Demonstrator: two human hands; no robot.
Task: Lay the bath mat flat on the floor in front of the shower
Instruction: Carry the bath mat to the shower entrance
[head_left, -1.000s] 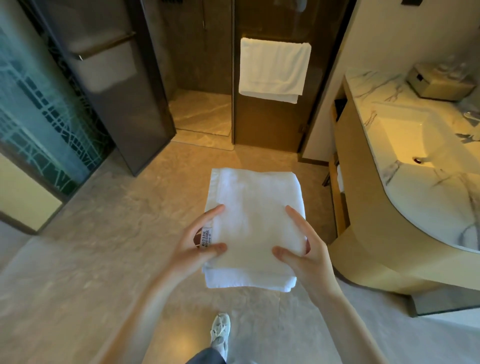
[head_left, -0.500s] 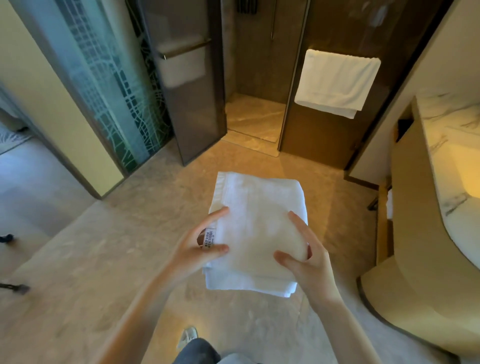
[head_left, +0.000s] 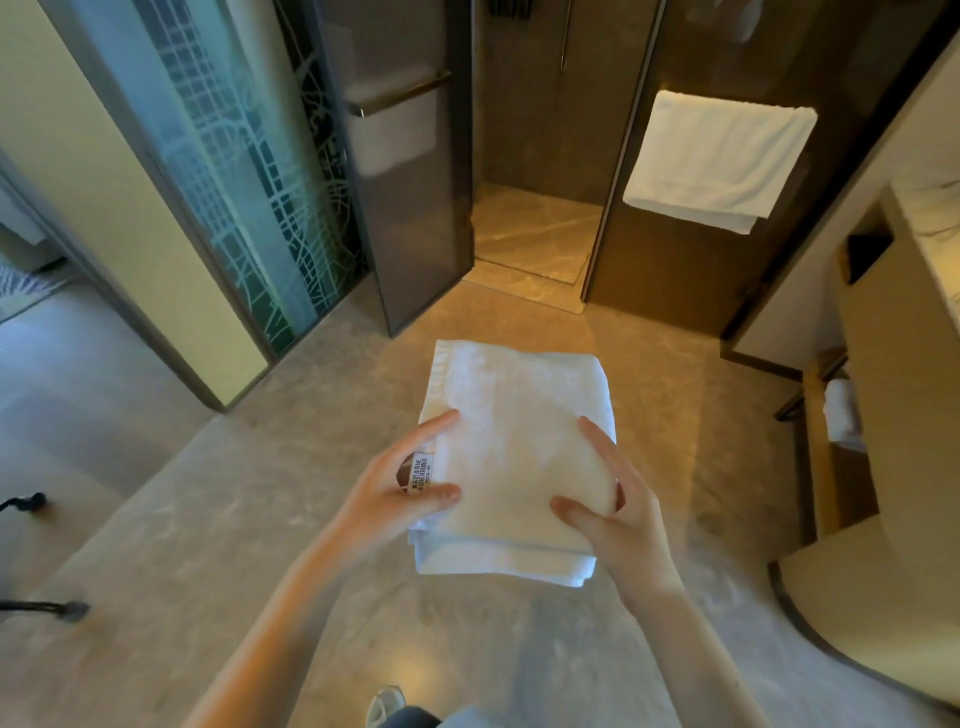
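Observation:
A white bath mat (head_left: 511, 447), folded into a thick rectangle with a small care label on its left edge, is held flat at waist height above the stone floor. My left hand (head_left: 400, 488) grips its left edge, thumb on top. My right hand (head_left: 615, 506) grips the right edge the same way. The shower opening (head_left: 535, 228) with its low threshold lies straight ahead, beyond the mat. The floor in front of the shower (head_left: 524, 317) is bare tile.
The open dark glass shower door (head_left: 410, 171) stands at the left of the opening. A white towel (head_left: 719, 158) hangs on the glass panel to the right. A curved vanity (head_left: 893, 493) fills the right side. Patterned glass (head_left: 244, 171) lines the left.
The view has swung left and moved forward, so the vanity has slid toward the right edge. The folded mat stays held the same way in both hands.

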